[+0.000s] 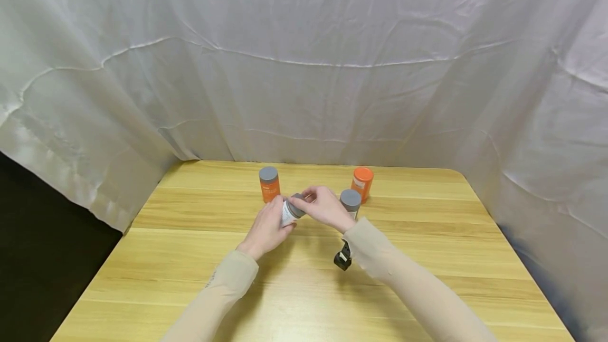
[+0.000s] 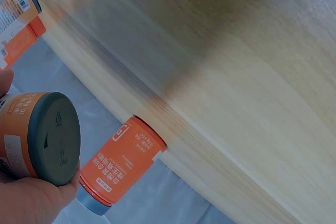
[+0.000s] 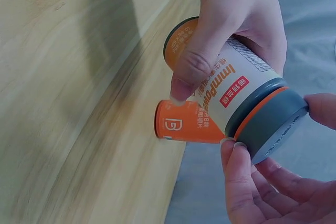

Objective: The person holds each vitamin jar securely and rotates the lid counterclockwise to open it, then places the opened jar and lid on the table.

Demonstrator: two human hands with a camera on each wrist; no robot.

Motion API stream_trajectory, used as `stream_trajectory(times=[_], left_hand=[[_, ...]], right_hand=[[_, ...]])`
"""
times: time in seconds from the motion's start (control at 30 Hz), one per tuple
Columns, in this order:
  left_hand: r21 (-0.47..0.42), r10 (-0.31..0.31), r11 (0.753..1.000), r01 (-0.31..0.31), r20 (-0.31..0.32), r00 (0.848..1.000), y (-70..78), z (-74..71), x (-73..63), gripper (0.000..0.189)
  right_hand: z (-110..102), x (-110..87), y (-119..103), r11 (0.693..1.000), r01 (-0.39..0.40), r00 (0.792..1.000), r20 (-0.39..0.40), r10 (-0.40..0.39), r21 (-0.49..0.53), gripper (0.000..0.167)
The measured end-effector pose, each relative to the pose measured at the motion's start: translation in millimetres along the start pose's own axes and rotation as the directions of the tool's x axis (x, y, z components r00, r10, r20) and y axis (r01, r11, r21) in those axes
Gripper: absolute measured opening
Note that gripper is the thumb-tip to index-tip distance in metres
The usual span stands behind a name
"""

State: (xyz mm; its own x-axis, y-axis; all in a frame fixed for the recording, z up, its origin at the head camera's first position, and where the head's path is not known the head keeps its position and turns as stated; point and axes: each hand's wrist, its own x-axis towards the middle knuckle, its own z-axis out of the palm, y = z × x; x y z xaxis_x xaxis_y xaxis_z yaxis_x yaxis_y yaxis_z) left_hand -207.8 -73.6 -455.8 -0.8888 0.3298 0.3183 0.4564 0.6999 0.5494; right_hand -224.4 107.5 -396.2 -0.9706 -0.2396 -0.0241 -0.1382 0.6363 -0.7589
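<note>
Head view: see left hand [image 1: 267, 226] and right hand [image 1: 326, 209] meeting at a white-and-orange bottle [image 1: 287, 215], mid-scene above the bench [image 1: 427, 236]. Note the bottle tilted, lid end aimed at 1 o'clock. Find left fingers curled round its body, right thumb and fingertips closed in a pinch on the grey lid [image 3: 273, 124]. In the right wrist view, see the thumb at the lid's 3 o'clock side, fingertips towards 8, and a thin orange band [image 3: 253, 113] under the lid.

Just beside the left hand, at 11 o'clock from the bottle, see an orange bottle [image 1: 271, 190] standing upright, grey on top. At about 3 o'clock, partly hidden behind the right hand, find a grey-topped bottle [image 1: 350, 199]; just beyond, at 2 o'clock, an orange-topped bottle [image 1: 362, 183]. Cannot tell if touching. At 4 o'clock, by the right cuff [image 1: 366, 239], note a small black gadget [image 1: 342, 259]. At 12 o'clock, past the bench, see a pale curtain [image 1: 304, 94].
</note>
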Motion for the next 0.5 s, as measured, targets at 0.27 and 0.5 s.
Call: stream_trajectory(times=[0.27, 0.5], left_hand=[[-0.029, 0.004, 1.000, -0.003, 0.021, 1.000, -1.2, -0.9, 0.4, 0.057], [-0.044, -0.001, 0.999, 0.002, 0.038, 0.999, -2.6, -1.5, 0.7, 0.056]], right_hand=[[1.7, 0.5, 5.7, 0.997, 0.079, 0.997, -0.015, -0.079, 0.000, 0.039], [2.0, -1.2, 8.9, 0.993, 0.102, 0.995, 0.006, -0.102, 0.054, 0.040]])
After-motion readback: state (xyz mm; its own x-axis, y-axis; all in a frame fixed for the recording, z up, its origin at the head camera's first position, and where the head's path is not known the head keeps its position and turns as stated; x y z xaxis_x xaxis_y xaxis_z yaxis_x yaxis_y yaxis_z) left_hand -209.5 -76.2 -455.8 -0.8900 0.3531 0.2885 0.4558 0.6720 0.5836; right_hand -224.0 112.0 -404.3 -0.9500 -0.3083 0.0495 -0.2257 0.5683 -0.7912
